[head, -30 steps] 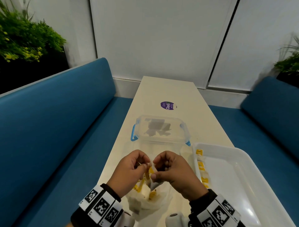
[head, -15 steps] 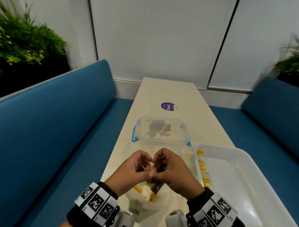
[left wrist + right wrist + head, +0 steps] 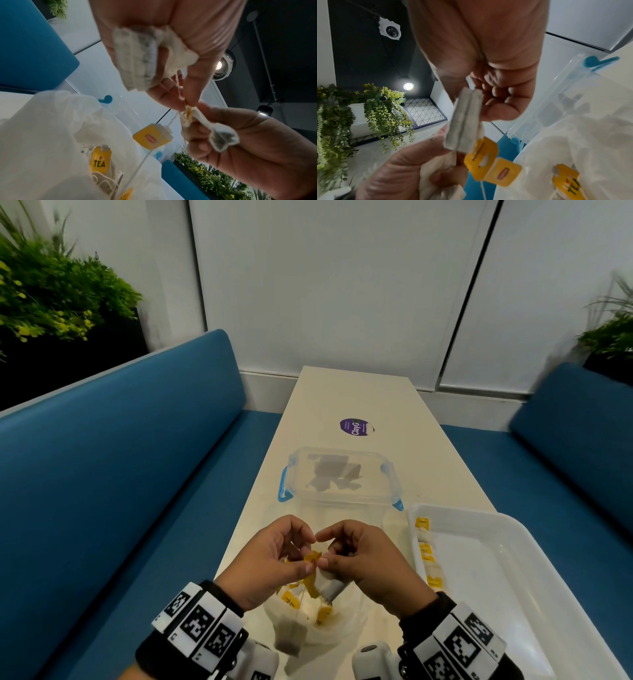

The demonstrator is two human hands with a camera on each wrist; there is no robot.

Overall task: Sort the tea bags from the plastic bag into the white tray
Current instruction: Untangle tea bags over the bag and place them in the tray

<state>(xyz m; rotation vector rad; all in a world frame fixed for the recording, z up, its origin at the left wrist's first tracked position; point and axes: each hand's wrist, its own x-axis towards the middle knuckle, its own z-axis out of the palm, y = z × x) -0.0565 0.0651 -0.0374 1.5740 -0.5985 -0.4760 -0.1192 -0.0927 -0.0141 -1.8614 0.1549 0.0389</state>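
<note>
Both hands are raised together over the open plastic bag (image 3: 308, 621), which lies on the table's near end and holds several tea bags with yellow tags (image 3: 100, 160). My left hand (image 3: 303, 554) grips one tea bag (image 3: 137, 60) in its curled fingers. My right hand (image 3: 327, 549) pinches another tea bag (image 3: 329, 585) that hangs below it. Their strings (image 3: 179, 86) meet at the fingertips of both hands, and a yellow tag (image 3: 313, 558) shows there. The white tray (image 3: 534, 542) is at the right, with several tea bags (image 3: 424, 549) along its left wall.
A clear lidded container (image 3: 339, 477) with blue clips stands just beyond the hands on the long pale table (image 3: 356, 395). A purple sticker (image 3: 354, 426) lies farther back. Blue benches (image 3: 120, 457) run along both sides, with plants in the far corners.
The hands have stayed close together over the plastic bag, with their fingers shifting on the tea bags. A yellow tag now shows between the thumbs.
</note>
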